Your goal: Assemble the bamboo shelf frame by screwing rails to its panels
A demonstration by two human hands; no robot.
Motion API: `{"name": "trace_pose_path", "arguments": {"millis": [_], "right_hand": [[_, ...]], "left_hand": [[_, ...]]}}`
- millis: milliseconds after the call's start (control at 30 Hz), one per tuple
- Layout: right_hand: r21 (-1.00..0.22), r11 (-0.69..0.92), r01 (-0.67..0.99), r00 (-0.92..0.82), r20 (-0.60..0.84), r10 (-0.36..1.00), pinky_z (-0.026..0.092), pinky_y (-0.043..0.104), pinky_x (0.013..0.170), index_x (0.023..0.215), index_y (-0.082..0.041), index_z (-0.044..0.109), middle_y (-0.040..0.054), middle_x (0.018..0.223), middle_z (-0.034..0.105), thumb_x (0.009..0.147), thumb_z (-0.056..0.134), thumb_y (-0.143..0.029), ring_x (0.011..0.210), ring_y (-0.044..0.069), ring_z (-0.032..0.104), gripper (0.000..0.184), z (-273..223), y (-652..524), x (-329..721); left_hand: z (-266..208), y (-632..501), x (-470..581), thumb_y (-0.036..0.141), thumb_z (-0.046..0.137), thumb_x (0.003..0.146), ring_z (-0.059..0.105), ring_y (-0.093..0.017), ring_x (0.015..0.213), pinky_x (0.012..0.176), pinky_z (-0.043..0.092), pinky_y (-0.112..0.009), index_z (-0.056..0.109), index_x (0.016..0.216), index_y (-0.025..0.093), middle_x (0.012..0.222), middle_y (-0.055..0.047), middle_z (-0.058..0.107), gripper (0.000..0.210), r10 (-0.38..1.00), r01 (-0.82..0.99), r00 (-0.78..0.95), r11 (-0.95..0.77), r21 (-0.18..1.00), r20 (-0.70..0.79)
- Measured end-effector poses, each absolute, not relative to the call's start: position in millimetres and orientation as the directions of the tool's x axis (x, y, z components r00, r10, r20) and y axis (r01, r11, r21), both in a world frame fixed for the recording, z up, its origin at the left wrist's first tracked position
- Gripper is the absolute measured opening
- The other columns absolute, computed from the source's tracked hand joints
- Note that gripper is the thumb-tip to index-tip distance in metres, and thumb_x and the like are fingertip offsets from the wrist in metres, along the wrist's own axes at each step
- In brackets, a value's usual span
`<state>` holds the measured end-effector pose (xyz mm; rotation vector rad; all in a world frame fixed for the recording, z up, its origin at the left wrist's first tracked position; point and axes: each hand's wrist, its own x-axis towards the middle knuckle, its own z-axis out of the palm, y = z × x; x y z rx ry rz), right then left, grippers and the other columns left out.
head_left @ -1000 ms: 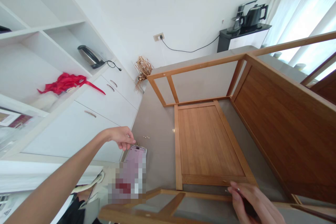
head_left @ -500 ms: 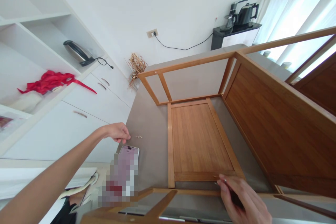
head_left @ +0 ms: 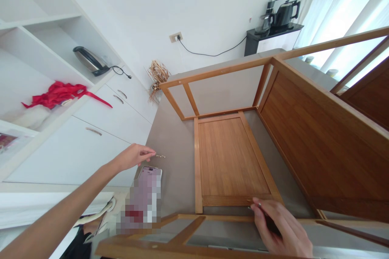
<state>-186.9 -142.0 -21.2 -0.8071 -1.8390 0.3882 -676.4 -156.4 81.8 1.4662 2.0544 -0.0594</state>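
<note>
My left hand [head_left: 137,157] is closed in a pinch at the left side of the grey-brown table. Its fingertips meet the near end of a few small brass-coloured pieces that look like screws [head_left: 162,156]; what lies between the fingers is too small to make out. My right hand [head_left: 281,226] pinches a thin silvery metal piece [head_left: 249,208] beside the lower edge of a wooden panel [head_left: 232,158]. The panel lies flat inside a wooden frame [head_left: 215,75], whose sides stand up around it. Just below my left hand is a phone [head_left: 151,172], mostly blurred out.
A larger wooden panel [head_left: 319,145] stands tilted on the right. Shelves at left hold a kettle [head_left: 89,60] and red ribbon [head_left: 57,94]. Dried stalks [head_left: 158,73] stand behind the table. A cord runs from the wall socket [head_left: 176,37] to a black-topped stand [head_left: 275,34] with kettles.
My left hand has moved slightly right, up to the small brass-coloured pieces. My right hand stays almost in place, still pinching the thin metal piece.
</note>
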Motion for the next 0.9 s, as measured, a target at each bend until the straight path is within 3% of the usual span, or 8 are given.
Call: {"name": "trace_pose_path", "arguments": {"millis": [433,667,900], "right_hand": [[-0.593,0.739,0.32,-0.22,0.712,0.667,0.056,0.026,0.07,0.102,-0.015,0.065,0.0046,0.084,0.073,0.084,0.063,0.003,0.073,0.013,0.068,0.025,-13,-140,-190],[-0.599,0.733,0.322,-0.238,0.698,0.675,0.057,0.027,0.069,0.104,-0.017,0.065,0.0042,0.086,0.074,0.085,0.062,-0.001,0.072,0.015,0.07,0.026,-20,-140,-188],[-0.596,0.727,0.34,-0.243,0.691,0.681,0.057,0.026,0.066,0.105,-0.018,0.064,0.0041,0.085,0.074,0.087,0.061,-0.003,0.07,0.015,0.07,0.024,-15,-140,-189]], "left_hand": [[94,-157,-673,0.061,0.047,0.09,0.06,-0.014,0.054,0.058,0.041,-0.023,0.076,0.102,0.031,0.07,0.002,0.071,0.044,0.881,0.97,-0.105,0.194,0.149,-0.461],[99,-156,-672,0.066,0.049,0.086,0.065,-0.017,0.061,0.063,0.045,-0.024,0.071,0.117,0.031,0.076,0.001,0.074,0.052,0.843,0.943,-0.183,0.296,0.152,-0.505],[95,-149,-669,0.064,0.053,0.084,0.066,-0.017,0.063,0.063,0.046,-0.025,0.068,0.099,0.025,0.077,0.0,0.075,0.044,0.809,0.92,-0.17,0.335,0.204,-0.563]]}}
